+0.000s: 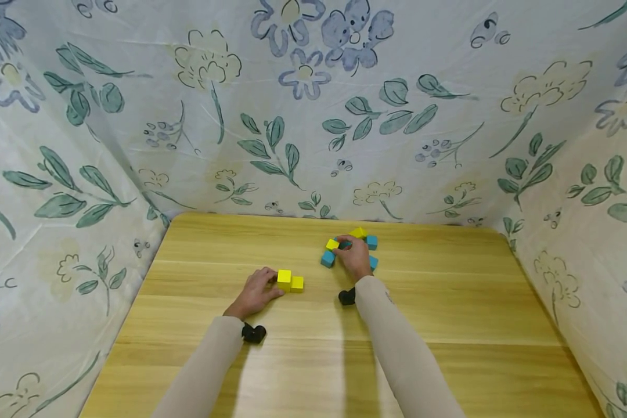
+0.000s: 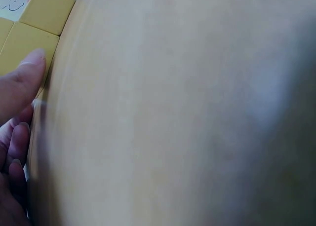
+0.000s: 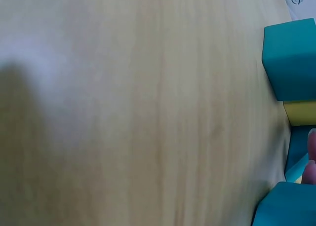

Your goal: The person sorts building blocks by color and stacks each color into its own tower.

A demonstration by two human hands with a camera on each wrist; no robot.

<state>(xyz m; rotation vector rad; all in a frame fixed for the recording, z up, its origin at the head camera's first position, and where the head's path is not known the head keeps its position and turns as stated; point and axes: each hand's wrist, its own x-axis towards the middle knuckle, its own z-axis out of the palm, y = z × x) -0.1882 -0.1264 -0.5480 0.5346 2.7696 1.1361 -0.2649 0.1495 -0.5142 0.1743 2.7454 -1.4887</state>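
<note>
Left of the table's middle, two yellow blocks show side by side in the head view, the left block [image 1: 284, 281] standing higher than the right block [image 1: 296, 284]. My left hand [image 1: 255, 294] grips the left end of this group. In the left wrist view its thumb [image 2: 30, 70] lies against a yellow block [image 2: 27, 43], and the other fingers are curled close by. Farther back, my right hand [image 1: 356, 258] pinches a yellow block [image 1: 332, 245] between thumb and fingers. Right beside that hand lies a blue block [image 1: 327, 259]; the hand hides part of the cluster.
Around the right hand sit more blue blocks, one at the back right [image 1: 372, 242] and one nearer [image 1: 373, 263], plus a yellow block [image 1: 358, 233] behind. The wooden table [image 1: 449, 302] meets floral cloth [image 1: 303, 145] at its back and sides.
</note>
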